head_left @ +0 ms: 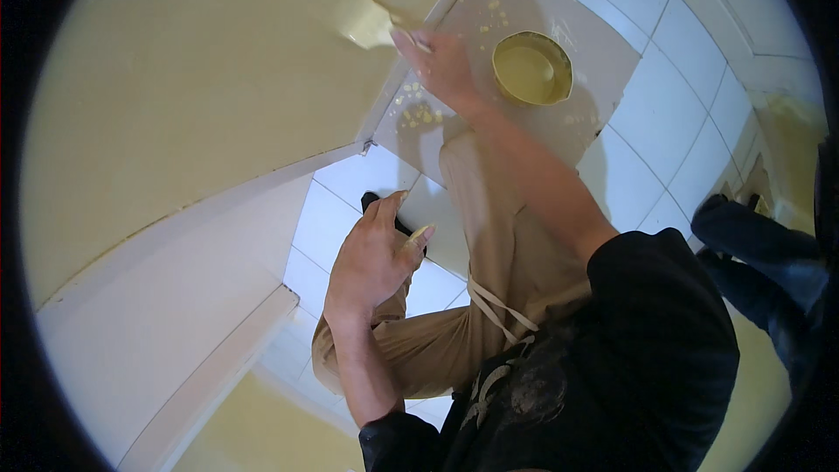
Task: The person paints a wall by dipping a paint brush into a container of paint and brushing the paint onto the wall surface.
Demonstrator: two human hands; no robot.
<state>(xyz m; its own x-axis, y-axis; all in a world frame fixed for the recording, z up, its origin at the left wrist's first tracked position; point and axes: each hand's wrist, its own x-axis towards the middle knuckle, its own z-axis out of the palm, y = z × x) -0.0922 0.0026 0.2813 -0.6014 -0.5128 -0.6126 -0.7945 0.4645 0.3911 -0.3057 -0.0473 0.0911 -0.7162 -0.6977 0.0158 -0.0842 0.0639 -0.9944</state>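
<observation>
My right hand (435,65) is closed round the handle of a wide paintbrush (367,19), whose head is coated in pale yellow paint and lies against the yellow wall (210,61). Beyond my right forearm, a round tub (531,70) of yellow paint stands on a piece of cardboard (603,31) spotted with drips. My left hand (371,253) hangs in front of my bent knee, holding nothing, with thumb and fingers apart. Its fingertips look smeared with yellow.
White floor tiles (669,87) surround the cardboard. A pale skirting strip (398,79) runs along the wall's foot, and a white panel (175,306) rises at left. Another person's legs in dark trousers (760,245) are at the right. A pale door (743,0) edges the upper right.
</observation>
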